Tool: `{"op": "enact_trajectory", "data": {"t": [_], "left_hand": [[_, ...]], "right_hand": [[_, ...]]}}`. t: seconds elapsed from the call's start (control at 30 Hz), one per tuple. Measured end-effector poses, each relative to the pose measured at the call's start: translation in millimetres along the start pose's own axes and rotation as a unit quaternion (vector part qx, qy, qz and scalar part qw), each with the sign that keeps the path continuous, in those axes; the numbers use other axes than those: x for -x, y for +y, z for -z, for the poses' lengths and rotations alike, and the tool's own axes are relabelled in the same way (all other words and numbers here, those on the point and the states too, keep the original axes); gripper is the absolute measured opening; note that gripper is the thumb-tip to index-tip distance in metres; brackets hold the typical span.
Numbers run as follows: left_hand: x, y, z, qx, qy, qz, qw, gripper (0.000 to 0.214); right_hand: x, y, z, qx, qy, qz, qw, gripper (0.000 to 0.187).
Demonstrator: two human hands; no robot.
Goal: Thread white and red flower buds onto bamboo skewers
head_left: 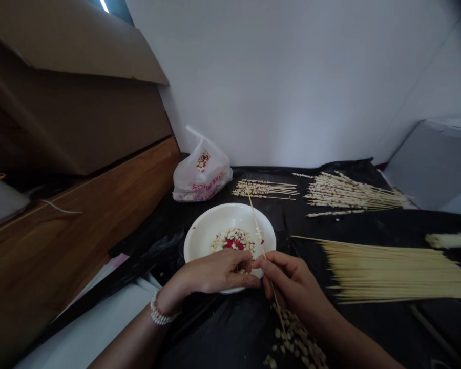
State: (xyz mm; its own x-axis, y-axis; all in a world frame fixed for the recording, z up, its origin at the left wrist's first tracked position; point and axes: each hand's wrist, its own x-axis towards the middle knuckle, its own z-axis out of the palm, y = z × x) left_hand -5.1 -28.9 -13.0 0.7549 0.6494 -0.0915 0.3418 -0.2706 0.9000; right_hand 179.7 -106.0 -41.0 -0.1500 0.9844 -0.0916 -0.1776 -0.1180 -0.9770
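A thin wooden skewer (253,211) slants upward in the fingers of my right hand (288,277), which is closed on it. Several small cream pieces (258,231) and a red one are threaded partway along it. My left hand (225,269) hovers over the near rim of the white bowl (195,243), wearing a beaded bracelet. Its fingers are curled and pinched close to the skewer; what they hold, if anything, is hidden. Inside the bowl lie loose cream and red pieces (234,241).
Threaded skewers lie in a small group (269,188) and a larger pile (340,192) on black plastic sheeting (215,328). Bare skewers (399,271) are bundled at right. A tied plastic bag (203,174) stands behind the bowl; a cardboard box (77,113) is at left. Loose pieces (297,341) lie below my right hand.
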Motion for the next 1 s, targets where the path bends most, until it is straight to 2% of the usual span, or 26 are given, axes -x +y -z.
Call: {"op": "enact_trajectory", "data": {"t": [0.07,0.1,0.2,0.27,0.33,0.37,0.4,0.47,0.53,0.57,0.63,0.73,1.0], "left_hand": [[-2.4,-3.1,-0.8,-0.071,-0.030,0.011,0.997,0.030],[-4.1,-4.9,-1.0,-0.105,-0.026,0.018,0.994,0.031],[-9.6,-9.6,-0.4,-0.141,0.065,0.035,0.987,0.028],[-12.8,-10.1,1.5,-0.060,0.136,0.042,0.988,0.025],[-15.0,-7.7,4.8,0.115,0.188,0.053,0.974,0.023],[-15.8,-5.7,6.8,0.221,0.205,0.061,0.951,0.021],[-16.5,-3.5,8.9,0.324,0.221,0.072,0.917,0.018],[-18.1,0.5,13.4,0.490,0.255,0.096,0.828,0.017],[-20.0,2.9,17.5,0.589,0.285,0.124,0.746,0.021],[-21.0,3.6,19.1,0.618,0.295,0.133,0.717,0.023],[-22.5,4.4,21.3,0.651,0.302,0.140,0.683,0.025],[-23.0,6.1,21.8,0.660,0.305,0.138,0.673,0.029],[-20.7,10.6,17.9,0.612,0.347,0.139,0.697,0.027]], "right_hand": [[0.4,-1.9,-0.2,0.000,-0.001,-0.002,1.000,0.035],[0.5,-3.1,-0.4,0.001,0.000,-0.004,1.000,0.036],[0.5,-6.7,-1.6,0.005,-0.001,-0.011,1.000,0.038],[0.3,-8.2,-2.7,0.003,0.000,-0.013,1.000,0.038],[0.3,-8.7,-3.7,0.000,0.001,-0.017,1.000,0.037],[0.4,-8.6,-4.1,-0.002,0.000,-0.019,1.000,0.037],[0.7,-8.3,-4.4,-0.004,-0.004,-0.022,1.000,0.037],[1.8,-7.6,-4.8,-0.010,-0.017,-0.031,0.999,0.037],[3.7,-6.7,-5.0,-0.026,-0.033,-0.043,0.998,0.039],[4.8,-6.3,-5.1,-0.032,-0.043,-0.050,0.997,0.039],[7.1,-5.1,-5.1,-0.044,-0.066,-0.063,0.995,0.040],[9.4,-2.2,-5.0,-0.061,-0.114,-0.098,0.987,0.041],[10.6,0.3,-10.0,-0.063,-0.173,-0.163,0.969,0.043]]}}
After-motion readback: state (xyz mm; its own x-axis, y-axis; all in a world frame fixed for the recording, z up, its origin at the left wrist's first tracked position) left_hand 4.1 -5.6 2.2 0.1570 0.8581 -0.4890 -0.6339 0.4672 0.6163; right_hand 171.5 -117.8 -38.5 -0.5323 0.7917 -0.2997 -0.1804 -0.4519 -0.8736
